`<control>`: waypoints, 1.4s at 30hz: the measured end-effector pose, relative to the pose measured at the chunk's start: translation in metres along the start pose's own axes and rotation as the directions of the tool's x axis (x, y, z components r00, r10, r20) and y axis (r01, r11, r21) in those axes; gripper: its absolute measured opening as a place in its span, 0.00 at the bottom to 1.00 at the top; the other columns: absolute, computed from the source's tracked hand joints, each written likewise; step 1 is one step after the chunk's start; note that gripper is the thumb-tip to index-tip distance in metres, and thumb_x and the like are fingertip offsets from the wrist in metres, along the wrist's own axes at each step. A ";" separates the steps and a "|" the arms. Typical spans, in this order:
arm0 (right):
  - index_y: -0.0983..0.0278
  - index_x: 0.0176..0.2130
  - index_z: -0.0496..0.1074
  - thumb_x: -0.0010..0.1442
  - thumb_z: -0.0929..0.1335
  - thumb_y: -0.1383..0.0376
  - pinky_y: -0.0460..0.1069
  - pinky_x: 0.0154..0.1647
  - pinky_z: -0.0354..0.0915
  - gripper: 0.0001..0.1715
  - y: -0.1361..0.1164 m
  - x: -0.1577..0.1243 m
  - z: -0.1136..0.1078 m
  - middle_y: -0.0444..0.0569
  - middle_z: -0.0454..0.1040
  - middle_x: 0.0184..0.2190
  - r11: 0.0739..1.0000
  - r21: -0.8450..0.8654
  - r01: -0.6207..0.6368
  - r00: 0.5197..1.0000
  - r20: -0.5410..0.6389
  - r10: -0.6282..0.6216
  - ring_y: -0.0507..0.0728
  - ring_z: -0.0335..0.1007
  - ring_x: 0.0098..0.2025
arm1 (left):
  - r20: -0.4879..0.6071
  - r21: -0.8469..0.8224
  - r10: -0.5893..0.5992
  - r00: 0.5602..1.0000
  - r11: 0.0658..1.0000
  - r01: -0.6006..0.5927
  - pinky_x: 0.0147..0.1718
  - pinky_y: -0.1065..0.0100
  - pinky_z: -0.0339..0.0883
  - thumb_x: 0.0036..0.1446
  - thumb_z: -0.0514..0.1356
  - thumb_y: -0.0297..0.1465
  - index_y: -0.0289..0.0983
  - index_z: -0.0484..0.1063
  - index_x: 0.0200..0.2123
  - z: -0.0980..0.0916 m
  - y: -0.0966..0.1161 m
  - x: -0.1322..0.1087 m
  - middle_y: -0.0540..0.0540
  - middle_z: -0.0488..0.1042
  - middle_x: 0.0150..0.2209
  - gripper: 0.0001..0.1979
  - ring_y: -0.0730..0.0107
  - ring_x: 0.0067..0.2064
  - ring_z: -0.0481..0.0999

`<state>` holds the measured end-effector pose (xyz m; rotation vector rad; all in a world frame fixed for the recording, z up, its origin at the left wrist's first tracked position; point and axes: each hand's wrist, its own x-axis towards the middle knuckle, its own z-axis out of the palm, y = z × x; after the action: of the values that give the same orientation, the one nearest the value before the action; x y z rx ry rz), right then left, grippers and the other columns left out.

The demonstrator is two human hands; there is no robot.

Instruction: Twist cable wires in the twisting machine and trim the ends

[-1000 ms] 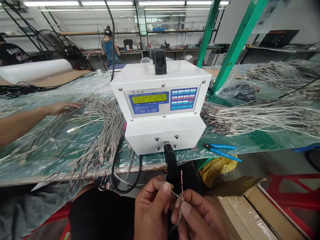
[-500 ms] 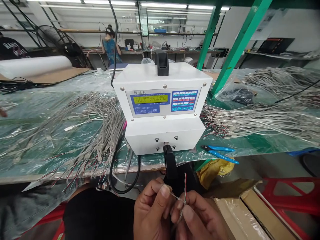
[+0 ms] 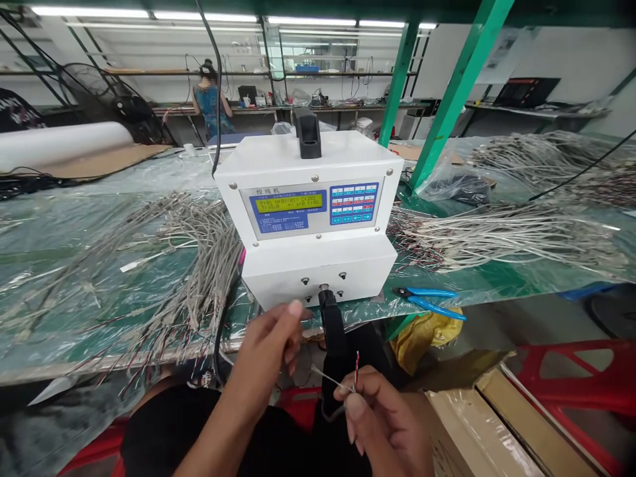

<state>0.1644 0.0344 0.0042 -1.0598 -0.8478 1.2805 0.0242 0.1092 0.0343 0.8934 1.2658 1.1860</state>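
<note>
My right hand (image 3: 382, 414) pinches a thin cable's end between thumb and fingertips. From the pinch a short twist of red, white and black wires (image 3: 356, 371) stands up, and a thin pale strand (image 3: 330, 377) slants off to the left. My left hand (image 3: 273, 338) has nothing visible in it; its fingers are loosely bent and apart, left of the black chuck (image 3: 328, 305) on the front of a white wire-twisting machine (image 3: 318, 262). Lower down, the grey cable passes under my right hand and is mostly hidden.
Grey cables (image 3: 209, 271) lie heaped left of the machine, and more cables (image 3: 511, 238) to its right. Blue-handled cutters (image 3: 432, 301) rest at the table edge. A cardboard box (image 3: 487, 430) and red stool (image 3: 586, 384) stand at lower right. Another person (image 3: 211, 106) is at the back.
My left hand has let go of the pale strand and moved up and left, toward the machine's front. My right hand still pinches the cable; the view has shifted slightly.
</note>
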 end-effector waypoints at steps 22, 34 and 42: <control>0.66 0.35 0.75 0.61 0.72 0.48 0.44 0.27 0.65 0.23 0.005 0.015 0.008 0.41 0.71 0.20 0.991 -0.045 -0.125 0.991 -0.052 0.123 0.49 0.65 0.21 | 0.275 0.136 -0.171 0.946 0.981 0.137 0.14 0.74 0.43 0.54 0.61 0.41 0.36 0.67 0.16 0.024 0.004 0.042 0.51 0.65 0.13 0.20 0.78 0.14 0.59; 0.67 0.36 0.77 0.59 0.73 0.48 0.41 0.25 0.65 0.23 0.011 0.013 0.009 0.42 0.70 0.20 0.982 -0.056 -0.178 0.981 -0.091 0.172 0.48 0.65 0.22 | 0.289 0.148 -0.136 0.948 0.984 0.096 0.16 0.73 0.49 0.58 0.60 0.48 0.35 0.68 0.19 0.018 0.005 0.034 0.50 0.65 0.16 0.24 0.74 0.18 0.63; 0.65 0.32 0.76 0.59 0.73 0.52 0.45 0.27 0.65 0.18 0.016 0.014 0.007 0.44 0.73 0.25 0.975 -0.204 -0.089 0.987 -0.148 0.059 0.51 0.66 0.25 | -0.231 -0.121 -0.005 0.973 0.992 -0.023 0.20 0.71 0.58 0.56 0.61 0.52 0.35 0.77 0.23 -0.016 -0.017 -0.021 0.54 0.53 0.16 0.26 0.74 0.20 0.57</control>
<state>0.1543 0.0490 -0.0093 -1.3456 -0.8546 1.1799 0.0128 0.0830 0.0202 0.6854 1.3582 1.3907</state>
